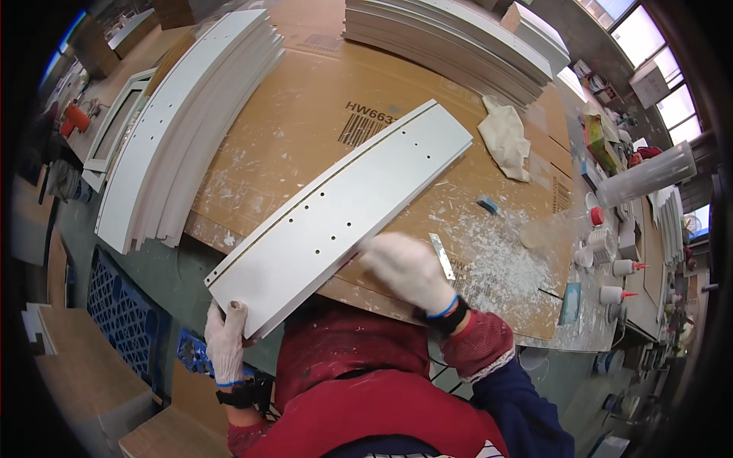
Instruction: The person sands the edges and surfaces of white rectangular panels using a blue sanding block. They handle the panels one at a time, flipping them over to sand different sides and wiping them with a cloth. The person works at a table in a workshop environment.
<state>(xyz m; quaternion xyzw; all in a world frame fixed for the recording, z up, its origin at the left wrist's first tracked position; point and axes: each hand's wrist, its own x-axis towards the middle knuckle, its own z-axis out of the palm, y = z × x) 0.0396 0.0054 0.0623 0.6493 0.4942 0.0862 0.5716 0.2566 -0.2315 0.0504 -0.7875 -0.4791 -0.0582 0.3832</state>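
A long white panel with drilled holes and a groove along its far edge lies slanted across the cardboard-covered table, its near left end jutting past the table edge. My left hand, in a white glove, grips that end, thumb on top and fingers at the edge. Along the panel's near long edge is my right hand, also gloved and blurred by motion. Its fingers are curled in; whatever they hold is hidden. Just right of it lies a flat metal strip. A small blue-grey block rests farther right.
Stacks of white panels stand at the left and far side. A crumpled cream cloth, scattered white shavings and cardboard cover parts of the table. Glue bottles line the right edge. Blue plastic crates stand lower left.
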